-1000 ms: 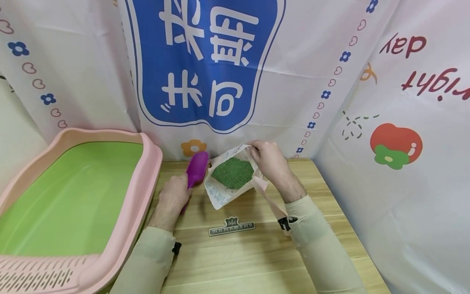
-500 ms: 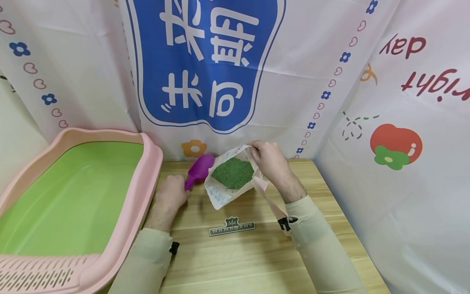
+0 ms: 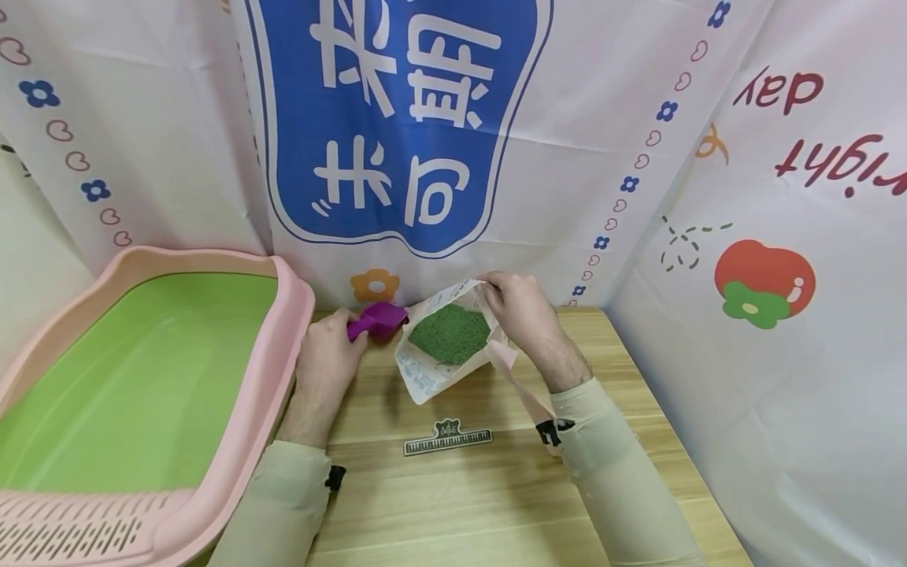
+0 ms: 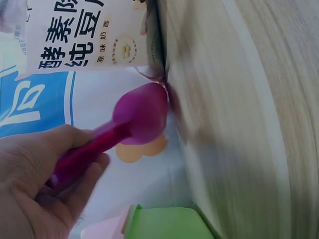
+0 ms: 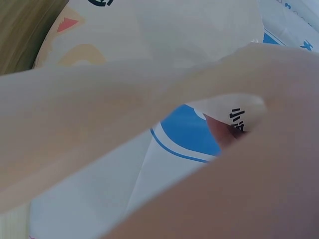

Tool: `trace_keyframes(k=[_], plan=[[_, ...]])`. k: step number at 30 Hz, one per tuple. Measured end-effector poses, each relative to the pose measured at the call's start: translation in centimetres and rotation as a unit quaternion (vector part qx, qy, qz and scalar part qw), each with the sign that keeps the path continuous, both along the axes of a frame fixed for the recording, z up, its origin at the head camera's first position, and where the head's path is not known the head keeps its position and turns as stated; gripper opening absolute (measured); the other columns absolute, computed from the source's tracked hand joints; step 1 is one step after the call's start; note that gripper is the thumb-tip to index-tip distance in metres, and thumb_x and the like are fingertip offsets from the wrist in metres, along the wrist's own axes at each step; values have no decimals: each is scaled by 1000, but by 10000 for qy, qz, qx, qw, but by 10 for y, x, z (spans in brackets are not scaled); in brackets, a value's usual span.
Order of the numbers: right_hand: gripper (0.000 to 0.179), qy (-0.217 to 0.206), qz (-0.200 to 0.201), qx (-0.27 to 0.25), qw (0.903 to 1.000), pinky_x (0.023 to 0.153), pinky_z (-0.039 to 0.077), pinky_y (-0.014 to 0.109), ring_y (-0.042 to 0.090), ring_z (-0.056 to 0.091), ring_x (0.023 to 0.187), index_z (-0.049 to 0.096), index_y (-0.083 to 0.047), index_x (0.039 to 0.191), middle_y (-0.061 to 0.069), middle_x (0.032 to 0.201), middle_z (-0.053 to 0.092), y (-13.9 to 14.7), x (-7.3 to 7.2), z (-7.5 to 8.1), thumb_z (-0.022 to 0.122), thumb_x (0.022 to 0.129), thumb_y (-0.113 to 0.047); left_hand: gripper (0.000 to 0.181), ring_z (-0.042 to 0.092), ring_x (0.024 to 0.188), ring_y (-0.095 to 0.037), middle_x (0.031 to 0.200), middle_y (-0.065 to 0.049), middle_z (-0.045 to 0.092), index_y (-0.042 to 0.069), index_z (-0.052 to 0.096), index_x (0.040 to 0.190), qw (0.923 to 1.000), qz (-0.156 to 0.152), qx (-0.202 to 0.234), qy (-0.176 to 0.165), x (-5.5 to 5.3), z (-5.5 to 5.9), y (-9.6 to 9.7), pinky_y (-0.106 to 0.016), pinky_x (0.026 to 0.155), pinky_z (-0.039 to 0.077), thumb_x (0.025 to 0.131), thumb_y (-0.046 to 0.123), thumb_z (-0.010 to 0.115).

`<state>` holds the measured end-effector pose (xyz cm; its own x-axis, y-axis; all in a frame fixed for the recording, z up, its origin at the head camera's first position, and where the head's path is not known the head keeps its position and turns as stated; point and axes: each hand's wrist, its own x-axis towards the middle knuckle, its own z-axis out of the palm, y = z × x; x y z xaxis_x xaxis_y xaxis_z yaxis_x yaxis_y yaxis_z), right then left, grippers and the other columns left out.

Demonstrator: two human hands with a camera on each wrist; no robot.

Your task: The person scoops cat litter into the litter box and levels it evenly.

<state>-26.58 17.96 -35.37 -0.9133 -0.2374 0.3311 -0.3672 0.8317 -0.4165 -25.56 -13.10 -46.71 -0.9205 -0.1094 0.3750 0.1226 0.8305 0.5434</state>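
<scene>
A purple scoop [image 3: 383,319] is in my left hand [image 3: 327,358], gripped by its handle. Its bowl lies beside an upright white paper bag [image 3: 423,376], tip right at the bag's left side. In the left wrist view, thumb and fingers curl round the handle, and the scoop's bowl [image 4: 142,114] points toward the printed bag [image 4: 89,42]. Green granules [image 3: 452,335] fill much of the bag, whose mouth is spread wide. At the mouth's far right corner, my right hand [image 3: 523,315] pinches the rim. The right wrist view is mostly blocked by blurred skin and bag.
A large pink litter box [image 3: 296,303] with a green base stands on the left, close to my left forearm. A black-and-white piano-patterned clip [image 3: 448,439] lies on the wooden table [image 3: 425,512] before the bag. Printed cloth walls [image 3: 567,142] rise behind and at right.
My left hand has moved up and slightly left along the table, tilting the scoop from upright to nearly sideways, its bowl toward the bag. My right hand and the bag stay put.
</scene>
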Motion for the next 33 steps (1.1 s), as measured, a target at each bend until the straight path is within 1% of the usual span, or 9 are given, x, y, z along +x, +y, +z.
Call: trace_keyframes(k=[5,8,10,13,19,25,26,29,33], plan=[[28,-10,-5,-11,10000,92,73,47,31,87,97,84,-4,137,19,132,88,0,0,0,63,121,-13,27,83,116,-53,124,-26,86,2,79,127,9959,114,765,472,-2,1,4,-66,102,66,105,14,88],[28,-13,4,-6,10000,93,73,47,31,87,98,84,-4,138,19,133,87,0,1,-1,63,121,-13,29,82,121,-50,129,-27,85,1,80,130,9893,63,1273,708,-3,0,5,-63,108,65,105,11,90],[28,-12,16,-1,10000,94,73,48,31,87,99,84,-4,138,20,133,87,1,0,-1,63,121,-13,31,82,122,-48,131,-26,83,0,80,132,9821,12,1681,850,-4,1,6,-59,109,67,104,10,90],[29,-33,15,3,10000,93,73,47,31,87,98,84,-4,139,19,134,87,1,0,-1,62,121,-13,34,82,123,-41,131,-24,82,-1,80,134,9663,-32,2363,1022,-4,2,8,-48,107,70,104,10,91],[29,-72,5,-31,10000,87,72,45,28,85,92,84,-5,139,19,133,87,1,0,-1,61,122,-13,35,80,132,-31,137,-20,79,-3,79,137,9265,-143,3483,1415,-1,10,17,-24,112,65,106,12,89],[29,-71,-10,-40,10000,92,73,47,30,87,96,84,-5,139,19,135,87,0,1,-1,62,122,-15,39,79,126,-16,140,-17,78,-5,77,141,8767,-112,4366,2016,9,25,27,-20,111,64,107,10,87],[29,-69,-14,-37,10000,94,73,47,31,88,99,84,-5,139,19,135,87,0,1,-1,62,122,-15,39,78,124,-13,138,-16,78,-6,77,141,8708,-80,4427,2137,11,29,28,-20,111,64,107,10,88],[29,-36,-16,-31,10000,99,73,49,33,89,106,84,-5,139,19,135,87,0,1,-1,62,122,-15,40,78,120,-6,133,-6,78,-5,78,141,8590,-2,4506,2433,18,41,30,-20,111,65,106,11,89],[29,2,-1,-46,10000,100,72,49,34,89,108,84,-5,138,19,134,87,0,0,-1,62,122,-15,39,79,120,-7,129,2,77,-4,79,139,8489,2,4525,2730,28,57,32,-22,111,65,105,11,90]])
